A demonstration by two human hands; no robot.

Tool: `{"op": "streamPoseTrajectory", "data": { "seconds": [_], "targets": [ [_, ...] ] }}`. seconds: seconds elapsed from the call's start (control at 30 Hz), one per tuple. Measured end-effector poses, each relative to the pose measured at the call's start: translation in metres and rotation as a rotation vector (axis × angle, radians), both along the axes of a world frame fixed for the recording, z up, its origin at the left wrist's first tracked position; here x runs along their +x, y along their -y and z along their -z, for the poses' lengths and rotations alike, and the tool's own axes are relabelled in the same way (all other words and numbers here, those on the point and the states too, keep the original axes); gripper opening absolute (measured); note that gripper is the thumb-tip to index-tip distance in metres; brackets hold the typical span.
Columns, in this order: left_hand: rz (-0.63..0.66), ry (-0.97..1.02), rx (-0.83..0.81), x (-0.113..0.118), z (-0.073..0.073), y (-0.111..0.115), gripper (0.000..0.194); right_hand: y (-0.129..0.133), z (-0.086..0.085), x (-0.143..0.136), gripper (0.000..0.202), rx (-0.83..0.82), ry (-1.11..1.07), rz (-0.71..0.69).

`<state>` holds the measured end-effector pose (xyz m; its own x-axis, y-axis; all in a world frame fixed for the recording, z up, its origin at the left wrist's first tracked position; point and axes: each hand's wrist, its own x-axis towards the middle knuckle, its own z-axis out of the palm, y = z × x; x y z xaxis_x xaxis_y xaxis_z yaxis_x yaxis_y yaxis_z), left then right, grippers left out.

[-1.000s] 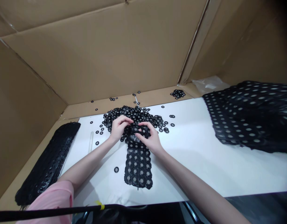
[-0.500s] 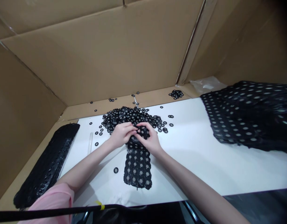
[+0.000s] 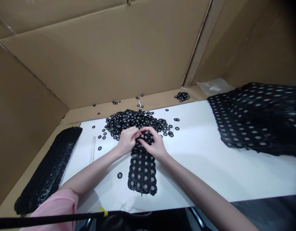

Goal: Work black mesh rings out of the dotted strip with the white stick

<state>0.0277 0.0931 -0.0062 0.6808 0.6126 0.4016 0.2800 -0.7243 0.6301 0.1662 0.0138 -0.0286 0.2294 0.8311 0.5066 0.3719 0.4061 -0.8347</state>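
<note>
My left hand [image 3: 127, 140] is closed, its fingertips pinched over the upper part of a black sheet [image 3: 142, 173] with rows of pale round spots. What it pinches is too small to make out. Facing it, my right hand [image 3: 154, 143] has its thumb and forefinger curved apart, the forefinger tip close to my left fingertips. Whether a small piece lies between them is unclear. Just beyond both hands lies a heap of small black rings [image 3: 132, 119] with pale centres. The sheet's top end is partly hidden by my hands.
A folded black bundle [image 3: 50, 166] lies at the left beside a clear strip [image 3: 92, 149]. A large black spotted sheet [image 3: 249, 118] covers the right side. A small ring pile [image 3: 182, 96] and a plastic bag [image 3: 215, 86] sit at the back, before cardboard walls [image 3: 114, 54].
My left hand has shifted slightly right and its fingers have drawn in. The gap between my right thumb and forefinger looks wider.
</note>
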Motion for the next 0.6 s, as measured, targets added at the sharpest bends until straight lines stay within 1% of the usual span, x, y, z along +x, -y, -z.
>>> {"op": "streamPoseTrajectory", "data": {
  "seconds": [0.1,0.2,0.27,0.33,0.4,0.5,0.6],
  "targets": [
    [-0.006,0.023,-0.008,0.001,0.005,0.001,0.021,0.002,-0.001,-0.003,0.031,0.003,0.019,-0.033],
    [0.013,0.035,-0.045,0.001,0.005,-0.002,0.021,0.003,0.0,-0.004,0.03,-0.011,0.03,-0.075],
    [0.017,0.051,-0.084,0.001,0.003,-0.006,0.021,0.001,0.002,-0.003,0.028,-0.036,0.007,-0.047],
    [-0.02,0.086,-0.125,0.0,0.0,-0.012,0.021,-0.001,0.003,-0.001,0.028,-0.065,-0.036,-0.007],
    [-0.083,0.134,-0.166,0.0,-0.002,-0.018,0.022,-0.003,0.003,0.001,0.029,-0.09,-0.085,0.003],
    [-0.133,0.194,-0.234,0.001,-0.005,-0.022,0.022,-0.005,0.001,0.004,0.032,-0.13,-0.158,-0.03],
    [-0.131,0.225,-0.283,0.003,-0.008,-0.022,0.021,-0.004,-0.001,0.008,0.033,-0.158,-0.203,-0.068]
  ]
}}
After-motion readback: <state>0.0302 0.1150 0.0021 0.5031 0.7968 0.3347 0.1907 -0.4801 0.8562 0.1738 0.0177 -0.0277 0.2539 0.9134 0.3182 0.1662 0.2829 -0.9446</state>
